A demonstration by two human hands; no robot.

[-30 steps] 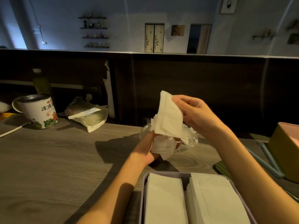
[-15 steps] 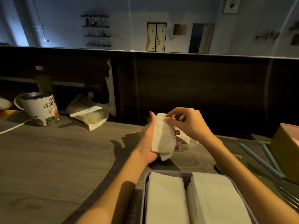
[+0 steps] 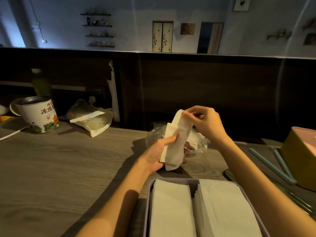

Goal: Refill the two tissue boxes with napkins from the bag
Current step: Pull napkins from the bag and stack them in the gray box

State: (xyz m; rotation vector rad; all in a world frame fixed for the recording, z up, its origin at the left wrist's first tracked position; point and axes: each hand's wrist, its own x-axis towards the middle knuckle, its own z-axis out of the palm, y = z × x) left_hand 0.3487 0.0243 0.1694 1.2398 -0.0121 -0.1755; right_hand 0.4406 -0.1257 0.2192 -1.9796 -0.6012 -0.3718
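Note:
My left hand [image 3: 158, 152] grips a small stack of white napkins [image 3: 177, 142] upright above the table, thumb across the front. My right hand [image 3: 203, 122] pinches the stack's top edge. Behind the hands lies the clear plastic napkin bag [image 3: 198, 144] with a few white napkins still inside. At the near edge sits an open lavender tissue box [image 3: 150, 194] holding two side-by-side stacks of napkins [image 3: 222, 206]. A second box, yellow with a pink top [image 3: 301, 156], stands at the far right.
A white tea tin [image 3: 40, 115] and a sealed pouch [image 3: 93, 121] stand at the back left of the wooden table [image 3: 59, 168]. Light blue bars [image 3: 273, 165] lie beside the yellow box. A dark panel wall [image 3: 205, 91] backs the table.
The napkin stack came down from its raised position to my left hand, which now grips it by the lower half. My right hand shifted to pinching the top edge.

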